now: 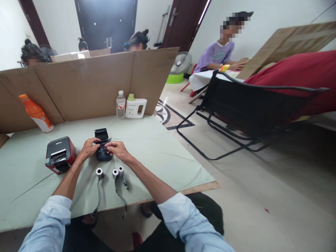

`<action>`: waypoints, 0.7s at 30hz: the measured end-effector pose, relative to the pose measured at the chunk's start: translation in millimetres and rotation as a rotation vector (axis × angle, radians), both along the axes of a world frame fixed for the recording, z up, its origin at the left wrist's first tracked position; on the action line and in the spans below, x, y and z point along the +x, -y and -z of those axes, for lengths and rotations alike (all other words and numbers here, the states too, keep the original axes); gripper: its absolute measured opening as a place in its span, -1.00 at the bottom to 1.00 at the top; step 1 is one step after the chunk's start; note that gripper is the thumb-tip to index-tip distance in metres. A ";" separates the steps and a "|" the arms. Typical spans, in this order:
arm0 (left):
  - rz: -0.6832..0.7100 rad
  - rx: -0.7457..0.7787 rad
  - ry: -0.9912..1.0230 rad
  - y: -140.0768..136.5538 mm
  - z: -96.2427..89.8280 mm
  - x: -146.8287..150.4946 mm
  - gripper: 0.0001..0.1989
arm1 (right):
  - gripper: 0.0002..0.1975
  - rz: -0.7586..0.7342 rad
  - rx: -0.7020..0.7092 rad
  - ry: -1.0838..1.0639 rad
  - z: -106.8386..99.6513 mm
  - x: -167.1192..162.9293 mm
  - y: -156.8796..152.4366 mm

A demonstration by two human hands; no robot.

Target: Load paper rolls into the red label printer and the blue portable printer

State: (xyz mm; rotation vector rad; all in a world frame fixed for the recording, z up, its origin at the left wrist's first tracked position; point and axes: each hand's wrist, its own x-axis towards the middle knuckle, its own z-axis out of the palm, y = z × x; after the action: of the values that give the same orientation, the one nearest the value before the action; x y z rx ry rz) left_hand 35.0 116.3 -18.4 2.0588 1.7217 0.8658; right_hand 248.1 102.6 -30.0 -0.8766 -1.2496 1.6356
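A small black receipt printer sits on the table with its lid flipped up at the back. My left hand grips its left side, fingertips at the edge of the opening. From the right, my right hand reaches over the opening with thumb and fingers pinched together. What is in that pinch is too small to make out. Nearer me stand a paper roll and, to its right, two more, one a white roll and the other a roll beside it. Dark strips trail from them, two over the table's front edge.
A red and black printer stands left of my left forearm. Along the cardboard partition are an orange bottle, a clear bottle and a white jug. Right of the table is a black folding chair; several people sit beyond.
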 end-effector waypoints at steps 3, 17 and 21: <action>0.024 0.016 -0.020 0.1 1.3 -1.1 -0.65 | -0.88 0.007 -0.010 0.015 -4.0 0.1 -0.2; -0.037 0.082 -0.181 -10.3 2.1 9.9 -0.73 | -0.72 -0.080 0.076 0.180 6.9 6.6 9.0; -0.108 0.084 -0.163 -6.3 1.6 10.4 -0.65 | -0.54 -0.144 0.334 0.328 8.5 14.9 9.9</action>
State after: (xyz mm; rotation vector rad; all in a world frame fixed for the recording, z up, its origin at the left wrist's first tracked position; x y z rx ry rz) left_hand 45.3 122.6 -20.0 2.1613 1.9277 0.8351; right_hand 263.0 92.8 -38.5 -0.8810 -1.7903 1.3669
